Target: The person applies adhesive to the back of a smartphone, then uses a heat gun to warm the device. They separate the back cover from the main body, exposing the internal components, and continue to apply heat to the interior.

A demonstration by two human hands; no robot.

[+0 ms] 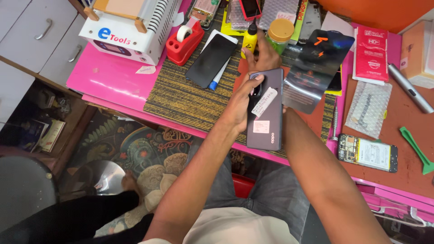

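Note:
I hold a dark grey phone (266,122) back side up over the front edge of the pink workbench (113,81). White stickers sit on its back. My left hand (238,103) grips its left edge, fingers curled over the camera area. My right hand (264,53) comes up from beneath the phone and holds its far end; only its fingers show above the top edge. Just beyond those fingers stand a yellow bottle with a black cap (250,39) and a jar with a tan lid (280,34).
A woven mat (181,97) carries a black screen panel (210,61), a red tape dispenser (183,43) and a glossy protector film (312,74). A white machine (129,27) stands at the back left. On the right lie an opened phone (368,152), a green pry tool (418,149), a red packet (370,53) and a bubble-wrap pouch (368,108).

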